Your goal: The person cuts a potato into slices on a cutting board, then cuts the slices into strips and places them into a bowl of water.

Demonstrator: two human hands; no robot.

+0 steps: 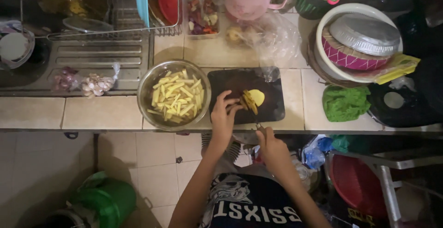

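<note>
Looks like mid-slicing here; the left hand (224, 115) pins a peeled potato (253, 99) on the black cutting board (272, 110), fingers curled narrow over the stack of slices, while the right hand (269, 141) is closed around a knife handle (258, 126) at the near edge of the surface; the blade is mostly hidden, so I can't tell its exact line. The potato sits mid-board, just right of the steel bowl (148, 82) full of cut sticks; its long axis seems to run near-left to far-right, rounded end pointing far-right. My guess: the next cut needs the fingertips tucked back and the blade square across the slices.
</note>
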